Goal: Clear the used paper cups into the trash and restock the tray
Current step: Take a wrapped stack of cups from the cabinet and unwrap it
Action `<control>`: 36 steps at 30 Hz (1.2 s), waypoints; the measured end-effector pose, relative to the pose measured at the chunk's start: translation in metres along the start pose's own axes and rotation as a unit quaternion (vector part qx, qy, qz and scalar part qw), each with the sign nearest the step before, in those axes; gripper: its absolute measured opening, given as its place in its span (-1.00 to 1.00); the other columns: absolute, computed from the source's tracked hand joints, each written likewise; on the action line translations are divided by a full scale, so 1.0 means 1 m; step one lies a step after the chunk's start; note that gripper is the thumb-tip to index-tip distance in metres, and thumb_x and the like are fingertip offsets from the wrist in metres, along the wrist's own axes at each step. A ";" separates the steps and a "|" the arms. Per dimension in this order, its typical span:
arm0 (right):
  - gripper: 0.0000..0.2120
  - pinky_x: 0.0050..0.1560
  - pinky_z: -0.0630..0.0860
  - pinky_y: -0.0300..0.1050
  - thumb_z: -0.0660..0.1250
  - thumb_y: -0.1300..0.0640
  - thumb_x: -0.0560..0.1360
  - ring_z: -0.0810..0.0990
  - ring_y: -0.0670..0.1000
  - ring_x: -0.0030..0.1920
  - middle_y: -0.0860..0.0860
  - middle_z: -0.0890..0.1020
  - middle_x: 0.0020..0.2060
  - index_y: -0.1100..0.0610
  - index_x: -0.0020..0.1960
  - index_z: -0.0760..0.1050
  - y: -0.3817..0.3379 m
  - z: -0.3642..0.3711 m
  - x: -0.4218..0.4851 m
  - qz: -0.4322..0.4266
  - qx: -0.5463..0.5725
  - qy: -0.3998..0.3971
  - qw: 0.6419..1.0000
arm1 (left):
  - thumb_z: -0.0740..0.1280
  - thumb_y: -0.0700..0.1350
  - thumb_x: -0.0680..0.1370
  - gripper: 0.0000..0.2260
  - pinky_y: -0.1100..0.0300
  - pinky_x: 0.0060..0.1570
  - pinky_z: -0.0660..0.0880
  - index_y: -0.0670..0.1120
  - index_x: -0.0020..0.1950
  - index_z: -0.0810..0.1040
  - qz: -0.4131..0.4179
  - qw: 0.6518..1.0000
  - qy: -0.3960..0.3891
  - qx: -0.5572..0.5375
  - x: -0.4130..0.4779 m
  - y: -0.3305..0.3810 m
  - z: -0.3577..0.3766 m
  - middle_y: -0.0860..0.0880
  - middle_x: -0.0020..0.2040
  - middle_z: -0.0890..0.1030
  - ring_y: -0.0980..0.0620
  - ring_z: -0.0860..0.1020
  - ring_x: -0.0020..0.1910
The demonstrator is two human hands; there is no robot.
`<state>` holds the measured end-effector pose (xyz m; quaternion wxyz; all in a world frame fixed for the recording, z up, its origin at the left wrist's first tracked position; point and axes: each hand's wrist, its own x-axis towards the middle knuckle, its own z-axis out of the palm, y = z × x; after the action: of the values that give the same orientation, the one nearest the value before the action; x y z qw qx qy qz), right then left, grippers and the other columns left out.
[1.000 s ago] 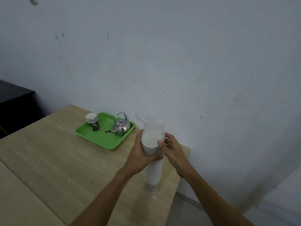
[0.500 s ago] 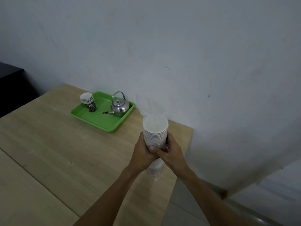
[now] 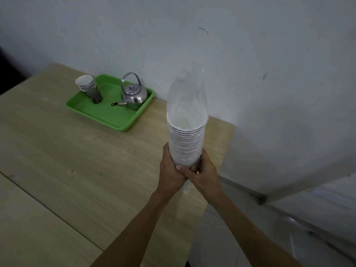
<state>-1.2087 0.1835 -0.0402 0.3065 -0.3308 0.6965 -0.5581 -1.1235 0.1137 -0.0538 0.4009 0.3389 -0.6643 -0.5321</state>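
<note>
The person holds a tall stack of white paper cups (image 3: pixel 186 139) upright above the near right part of the wooden surface (image 3: pixel 77 162), close to its right edge. Both hands wrap the bottom of the stack: the left hand (image 3: pixel 170 171) curls round it from the left and the right hand (image 3: pixel 205 173) from the right, the fingers meeting at the front. A clear plastic sleeve (image 3: pixel 187 91) stands loose and open above the top cup's rim and also trails a little below the hands. Well apart, at the far side of the surface near the wall (image 3: pixel 250 74), lies the green tray (image 3: pixel 107 120). On it a short stack of cups (image 3: pixel 87 87) leans at the left end and a shiny metal kettle (image 3: pixel 134 95) stands at the right, its spout pointing left
</note>
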 end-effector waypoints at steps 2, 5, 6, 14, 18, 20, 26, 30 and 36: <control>-0.29 0.06 0.51 -0.34 0.56 0.08 0.30 0.51 -0.25 0.15 -0.15 0.54 0.17 0.09 0.36 0.34 0.010 0.003 0.001 0.013 0.014 0.002 1.000 | 0.57 -0.07 0.22 -0.31 0.31 0.01 0.53 0.00 0.29 0.36 0.005 1.000 0.005 0.002 0.000 -0.006 0.003 0.08 0.17 0.56 0.16 0.57 0.15; -0.30 0.06 0.50 -0.37 0.56 0.14 0.29 0.51 -0.28 0.15 -0.18 0.53 0.17 0.08 0.36 0.34 0.019 0.004 0.000 0.021 0.028 0.001 0.999 | 0.56 -0.06 0.22 -0.31 0.33 0.01 0.52 0.08 0.28 0.34 0.009 1.000 0.010 0.001 -0.003 -0.013 0.004 0.07 0.17 0.55 0.16 0.56 0.15; -0.30 0.06 0.50 -0.36 0.57 0.16 0.29 0.51 -0.29 0.14 -0.18 0.53 0.16 0.07 0.35 0.34 0.024 0.005 -0.001 0.026 0.030 -0.002 0.999 | 0.54 -0.05 0.23 -0.31 0.32 0.02 0.51 0.05 0.29 0.34 0.009 1.000 0.014 0.000 -0.005 -0.018 0.005 0.03 0.18 0.55 0.14 0.56 0.16; -0.17 0.11 0.53 -0.27 0.54 -0.08 0.17 0.52 -0.21 0.19 -0.15 0.54 0.20 0.08 0.37 0.34 0.058 0.011 -0.002 0.042 0.050 -0.010 0.998 | 0.46 0.06 0.29 -0.35 0.28 0.02 0.52 -0.13 0.30 0.36 0.003 0.999 0.036 -0.016 -0.015 -0.055 0.014 -0.02 0.15 0.55 0.11 0.57 0.13; -0.16 0.07 0.54 -0.29 0.54 -0.10 0.15 0.53 -0.24 0.18 -0.16 0.54 0.19 0.06 0.36 0.34 0.073 0.013 0.001 0.056 0.057 -0.030 0.996 | 0.44 0.01 0.34 -0.40 0.28 -0.01 0.54 -0.21 0.29 0.39 -0.003 1.000 0.031 -0.004 -0.016 -0.076 0.015 -0.06 0.12 0.58 0.08 0.60 0.09; -0.16 0.09 0.55 -0.22 0.55 -0.10 0.15 0.54 -0.20 0.18 -0.14 0.55 0.19 0.06 0.35 0.35 0.086 0.015 0.003 0.074 0.056 -0.045 0.995 | 0.44 -0.04 0.37 -0.44 0.24 -0.03 0.57 -0.25 0.29 0.40 -0.022 1.000 0.022 0.006 -0.017 -0.092 0.014 -0.09 0.11 0.60 0.05 0.61 0.07; -0.07 0.20 0.54 0.03 0.59 -0.06 0.12 0.50 -0.10 0.26 -0.08 0.51 0.27 0.04 0.40 0.28 0.095 0.010 0.005 0.090 0.031 -0.095 0.991 | 0.36 -0.09 0.50 -0.60 -0.10 0.08 0.56 -0.21 0.30 0.45 -0.080 0.996 -0.038 0.024 -0.027 -0.113 0.008 -0.10 0.16 0.59 -0.02 0.58 0.16; 0.13 0.32 0.39 -0.22 0.58 -0.19 0.10 0.27 -0.14 0.43 -0.11 0.26 0.45 0.01 0.50 0.07 0.060 -0.001 0.005 0.014 0.009 -0.058 0.998 | 0.61 -0.09 0.26 0.00 -0.09 0.21 0.51 -0.15 0.53 0.07 -0.059 0.996 -0.061 0.038 -0.024 -0.094 -0.003 -0.13 0.44 0.34 -0.06 0.39 0.40; -0.11 0.22 0.48 -0.15 0.60 0.00 0.20 0.43 -0.13 0.32 -0.13 0.46 0.31 0.04 0.41 0.24 0.024 -0.004 0.010 -0.064 0.044 -0.043 0.996 | 0.56 -0.12 0.31 -0.04 -0.08 0.29 0.43 -0.25 0.52 0.04 0.032 0.997 -0.059 0.032 -0.013 -0.061 -0.010 -0.17 0.47 0.29 -0.09 0.32 0.44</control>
<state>-1.2209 0.1816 -0.0635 0.3145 -0.3846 0.6346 -0.5919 -1.1077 0.1085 -0.1147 0.3667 0.2977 -0.7141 -0.5167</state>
